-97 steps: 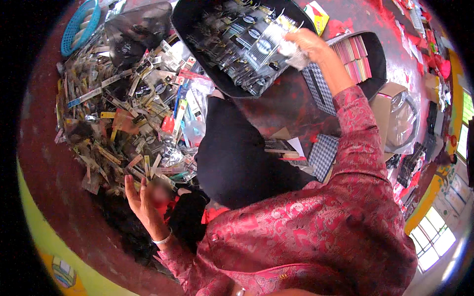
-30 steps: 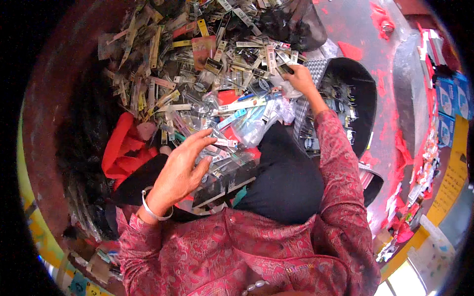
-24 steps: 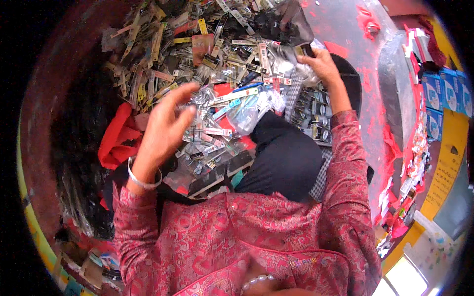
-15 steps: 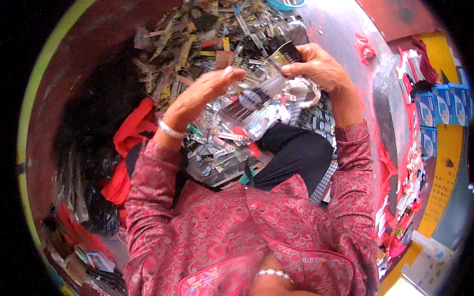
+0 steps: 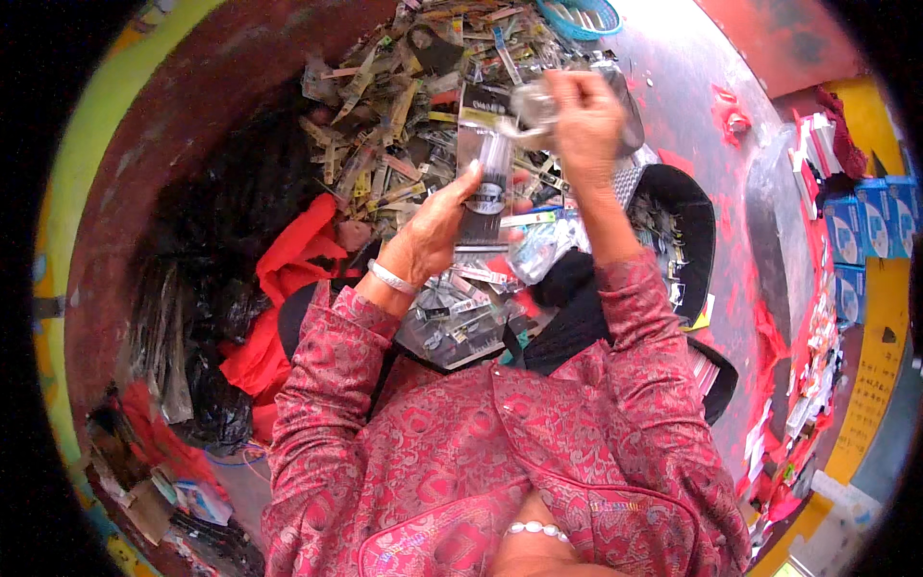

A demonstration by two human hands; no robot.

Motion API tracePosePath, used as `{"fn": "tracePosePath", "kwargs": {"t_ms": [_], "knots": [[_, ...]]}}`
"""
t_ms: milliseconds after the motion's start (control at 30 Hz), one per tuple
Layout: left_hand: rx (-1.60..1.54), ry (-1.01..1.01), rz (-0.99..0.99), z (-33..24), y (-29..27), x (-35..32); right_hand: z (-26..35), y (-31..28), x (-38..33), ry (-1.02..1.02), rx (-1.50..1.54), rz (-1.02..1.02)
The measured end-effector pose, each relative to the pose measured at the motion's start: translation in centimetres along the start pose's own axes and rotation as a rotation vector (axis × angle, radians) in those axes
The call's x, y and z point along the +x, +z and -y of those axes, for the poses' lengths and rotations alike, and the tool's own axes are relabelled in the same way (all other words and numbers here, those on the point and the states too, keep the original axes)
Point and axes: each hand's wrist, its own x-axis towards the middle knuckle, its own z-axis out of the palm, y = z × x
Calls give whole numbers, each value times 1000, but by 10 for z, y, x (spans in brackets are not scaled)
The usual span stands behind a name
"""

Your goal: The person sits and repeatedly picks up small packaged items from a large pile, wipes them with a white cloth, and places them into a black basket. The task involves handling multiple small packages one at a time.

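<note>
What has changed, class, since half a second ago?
The left hand has taken the flat clear plastic packet with a black top, now straight ahead instead of slanting; the right hand let go, keeping the whitish crumpled wad. The bright red crumpled cloth stayed.

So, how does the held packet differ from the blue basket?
The packet is flat, clear and black; the basket is blue with raised sides. The packet is in the left hand's grip; the basket sits untouched, cut off by the picture's upper edge. Both hold pale contents.
</note>
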Motion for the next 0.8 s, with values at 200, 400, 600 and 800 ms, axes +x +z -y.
{"fn": "tracePosePath", "kwargs": {"t_ms": [200,400,600,800], "knots": [[-219,256,-93,-9,-9,14,-2,38,-65,-199,-185,366],[-252,283,-47,-14,-6,15,16,18,-84,-464,-277,531],[-202,59,-53,16,4,5,-9,3,-28,-553,-572,151],[-144,57,129,14,16,0,-23,-27,23,41,-160,-51]]}}
